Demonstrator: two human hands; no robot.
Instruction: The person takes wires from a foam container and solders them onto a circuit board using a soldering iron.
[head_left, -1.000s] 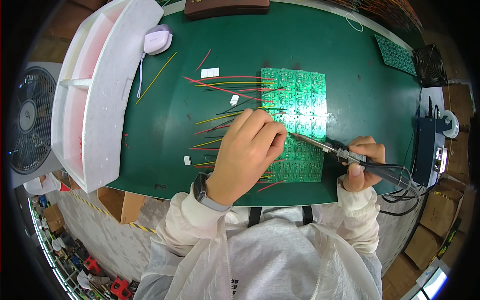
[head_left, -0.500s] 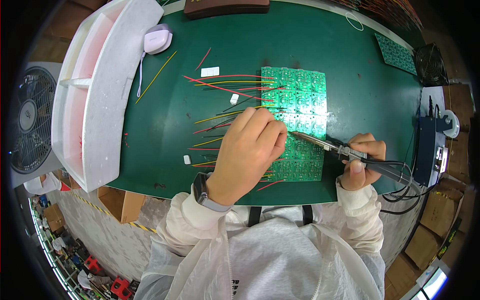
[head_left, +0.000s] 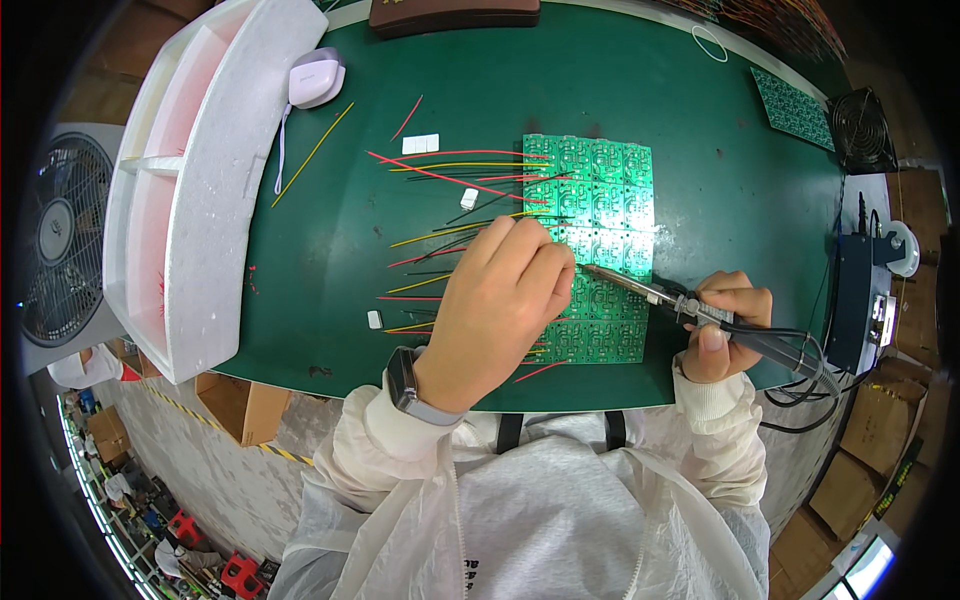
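A green circuit board panel (head_left: 610, 240) lies on the bench, with red, yellow and black wires (head_left: 460, 166) reaching over its left edge. My right hand (head_left: 728, 325) is closed around a soldering iron (head_left: 650, 292), whose tip rests at the panel's middle, close to my left fingertips. Over the panel's left side, my left hand (head_left: 505, 305) is pinched together. Whatever lies between those fingers is hidden, and the hand covers part of the wires and boards beneath it.
A white foam tray with compartments (head_left: 215, 190) stands at the left, beside a pale case (head_left: 317, 78) and a loose yellow wire (head_left: 313, 155). Small white blocks (head_left: 420, 144) lie left of the panel. At right are a small black fan (head_left: 862, 130), a dark blue box (head_left: 853, 300) and black cables (head_left: 800, 400).
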